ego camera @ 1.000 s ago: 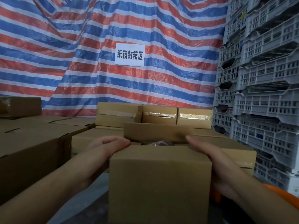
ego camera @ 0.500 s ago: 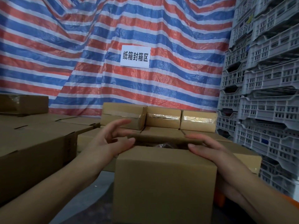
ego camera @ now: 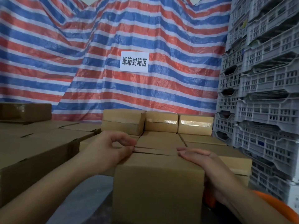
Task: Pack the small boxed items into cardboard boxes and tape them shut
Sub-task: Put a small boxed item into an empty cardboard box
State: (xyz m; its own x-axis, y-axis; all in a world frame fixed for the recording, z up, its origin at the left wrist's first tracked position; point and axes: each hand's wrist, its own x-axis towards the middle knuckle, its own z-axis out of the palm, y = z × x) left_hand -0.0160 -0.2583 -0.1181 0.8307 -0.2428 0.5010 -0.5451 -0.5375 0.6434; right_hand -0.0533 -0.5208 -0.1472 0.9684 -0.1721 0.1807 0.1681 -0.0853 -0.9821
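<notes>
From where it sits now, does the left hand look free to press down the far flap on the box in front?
Probably yes. The left hand rests at the top left edge of the box, fingers loosely curled and holding nothing. The far flap lies beside its fingertips, nearly folded flat, with nothing between; the right hand lies at the other edge.

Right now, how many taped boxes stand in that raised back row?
3: the left brown cardboard box, the middle one, the right one, side by side before the striped tarp. Others may be hidden.
</notes>
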